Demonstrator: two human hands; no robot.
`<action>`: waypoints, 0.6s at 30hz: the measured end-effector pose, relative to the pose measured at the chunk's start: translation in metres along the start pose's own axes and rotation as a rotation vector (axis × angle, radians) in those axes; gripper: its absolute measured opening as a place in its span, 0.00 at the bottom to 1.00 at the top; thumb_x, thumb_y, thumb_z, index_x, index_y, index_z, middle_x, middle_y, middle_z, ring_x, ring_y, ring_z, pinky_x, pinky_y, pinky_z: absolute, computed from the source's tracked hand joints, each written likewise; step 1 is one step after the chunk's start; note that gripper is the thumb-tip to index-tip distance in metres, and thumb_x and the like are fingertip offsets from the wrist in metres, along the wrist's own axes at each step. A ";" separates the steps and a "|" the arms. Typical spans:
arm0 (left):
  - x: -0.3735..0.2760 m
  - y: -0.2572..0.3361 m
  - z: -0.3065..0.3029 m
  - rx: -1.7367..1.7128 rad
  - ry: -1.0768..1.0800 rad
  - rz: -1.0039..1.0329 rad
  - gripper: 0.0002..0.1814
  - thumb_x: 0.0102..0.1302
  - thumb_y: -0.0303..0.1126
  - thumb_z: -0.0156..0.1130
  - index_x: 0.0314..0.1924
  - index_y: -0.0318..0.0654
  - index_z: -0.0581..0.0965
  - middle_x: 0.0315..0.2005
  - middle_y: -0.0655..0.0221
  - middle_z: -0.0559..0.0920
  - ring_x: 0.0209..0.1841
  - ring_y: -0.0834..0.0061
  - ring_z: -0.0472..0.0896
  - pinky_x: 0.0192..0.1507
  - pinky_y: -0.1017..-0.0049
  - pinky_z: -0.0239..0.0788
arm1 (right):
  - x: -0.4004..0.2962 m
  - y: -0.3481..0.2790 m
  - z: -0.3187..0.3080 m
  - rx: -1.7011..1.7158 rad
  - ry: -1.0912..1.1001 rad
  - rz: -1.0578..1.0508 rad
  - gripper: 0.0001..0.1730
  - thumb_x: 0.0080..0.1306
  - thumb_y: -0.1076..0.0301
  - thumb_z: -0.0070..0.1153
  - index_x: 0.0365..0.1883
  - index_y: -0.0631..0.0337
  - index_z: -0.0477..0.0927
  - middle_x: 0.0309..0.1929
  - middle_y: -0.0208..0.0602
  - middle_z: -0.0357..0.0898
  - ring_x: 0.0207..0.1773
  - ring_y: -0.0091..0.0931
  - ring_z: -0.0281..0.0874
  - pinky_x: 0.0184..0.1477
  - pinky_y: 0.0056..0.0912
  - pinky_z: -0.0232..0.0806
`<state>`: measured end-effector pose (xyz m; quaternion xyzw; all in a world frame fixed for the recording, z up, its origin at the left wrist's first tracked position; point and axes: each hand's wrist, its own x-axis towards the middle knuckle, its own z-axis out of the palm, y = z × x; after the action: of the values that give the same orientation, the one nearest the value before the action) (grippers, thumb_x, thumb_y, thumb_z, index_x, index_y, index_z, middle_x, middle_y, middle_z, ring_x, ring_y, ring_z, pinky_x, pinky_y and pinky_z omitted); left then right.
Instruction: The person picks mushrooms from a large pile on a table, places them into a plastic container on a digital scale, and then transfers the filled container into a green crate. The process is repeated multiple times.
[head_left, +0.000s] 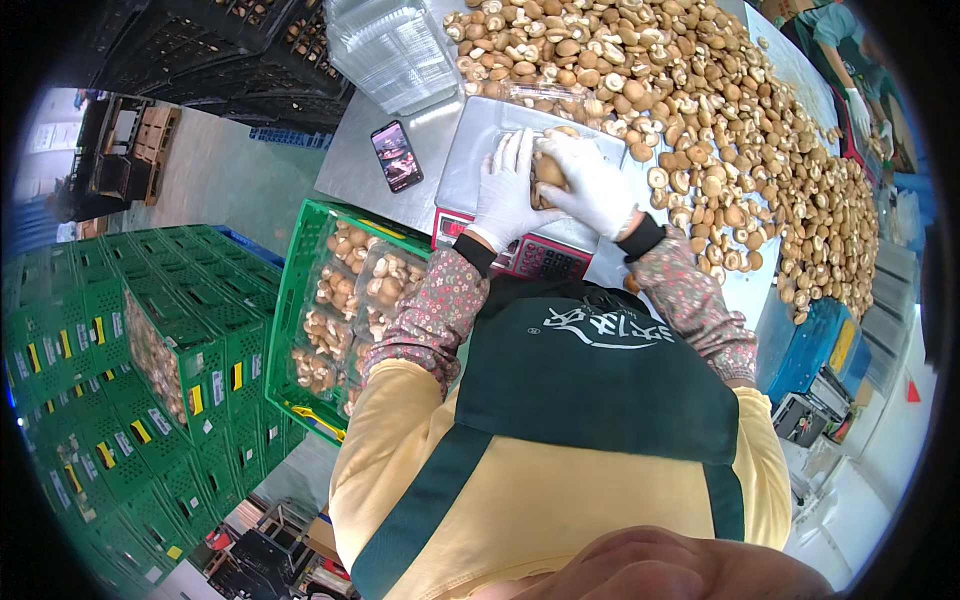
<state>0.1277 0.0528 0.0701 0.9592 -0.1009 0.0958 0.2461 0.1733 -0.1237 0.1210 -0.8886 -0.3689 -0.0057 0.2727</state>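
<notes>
My white-gloved left hand (510, 184) and white-gloved right hand (596, 184) cup several brown shiitake mushrooms (550, 172) from both sides. The mushrooms sit in a clear plastic clamshell, mostly hidden by my gloves, on the steel platform (466, 157) of a weighing scale. Beyond my fingers, a clear lid (547, 96) stands open towards the heap. The scale's red front panel with keypad (553, 259) faces me, and my left wrist partly covers its lit display (452, 227).
A large shiitake heap (720, 127) covers the table's far and right side. Nested clear containers (394, 52) and a smartphone (397, 156) lie left. A green crate (289, 322) holds packed mushrooms (337, 289); stacked green crates (150, 315) stand beyond. A co-worker's gloved hand (857, 112) shows far right.
</notes>
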 end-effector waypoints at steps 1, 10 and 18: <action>0.000 -0.001 0.000 0.011 0.011 0.007 0.68 0.43 0.61 0.77 0.76 0.33 0.53 0.71 0.50 0.61 0.74 0.47 0.58 0.71 0.45 0.49 | 0.005 -0.003 0.008 -0.063 -0.001 0.003 0.36 0.59 0.60 0.69 0.65 0.56 0.73 0.67 0.45 0.72 0.68 0.47 0.70 0.68 0.43 0.67; -0.016 -0.026 -0.015 -0.281 0.234 -0.024 0.64 0.51 0.57 0.77 0.77 0.29 0.54 0.72 0.46 0.63 0.75 0.49 0.60 0.75 0.54 0.47 | -0.005 0.010 -0.019 0.004 0.296 0.185 0.22 0.69 0.57 0.63 0.56 0.59 0.82 0.46 0.43 0.85 0.49 0.40 0.85 0.52 0.36 0.76; -0.051 -0.086 -0.047 -0.603 0.657 -0.427 0.29 0.74 0.21 0.55 0.73 0.28 0.63 0.65 0.51 0.74 0.67 0.65 0.74 0.70 0.67 0.63 | -0.001 0.060 -0.025 0.018 0.436 0.223 0.19 0.67 0.57 0.62 0.48 0.62 0.84 0.40 0.47 0.84 0.43 0.42 0.83 0.47 0.40 0.74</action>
<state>0.0934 0.1570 0.0600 0.7636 0.1575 0.3074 0.5456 0.2171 -0.1708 0.1133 -0.8990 -0.2009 -0.1640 0.3529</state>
